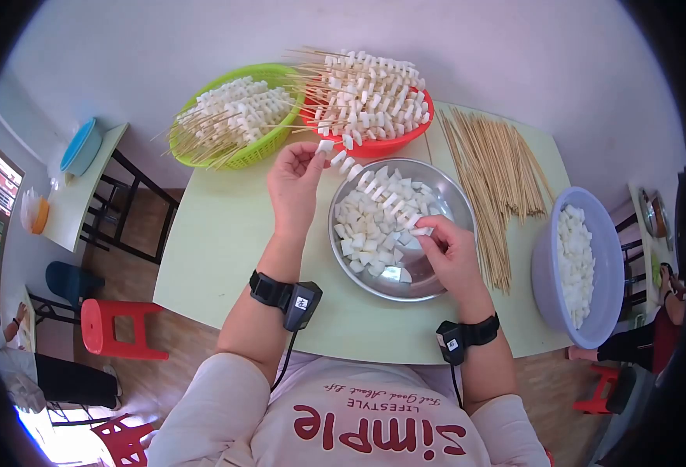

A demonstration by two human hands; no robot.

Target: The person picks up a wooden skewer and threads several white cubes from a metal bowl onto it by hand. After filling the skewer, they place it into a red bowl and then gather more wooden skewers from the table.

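A skewer threaded with white cut pieces (382, 192) runs slantwise above a steel bowl (458, 204). At its upper left end, my left hand (295, 177) pinches a white piece (325, 146) between thumb and fingers. My right hand (450, 251) is closed around the skewer's lower right end, over the bowl's right side. Loose white chunks (362, 233) fill much of the bowl below. The skewer's stick is mostly hidden by the pieces and my fingers.
Filled skewers lie in a green basket (259, 152) and a red basket (390, 146) at the back. Bare bamboo sticks (487, 179) spread to the right. A lavender tub (545, 268) of white pieces stands at the right edge. Red stools (117, 327) and other people are farther off.
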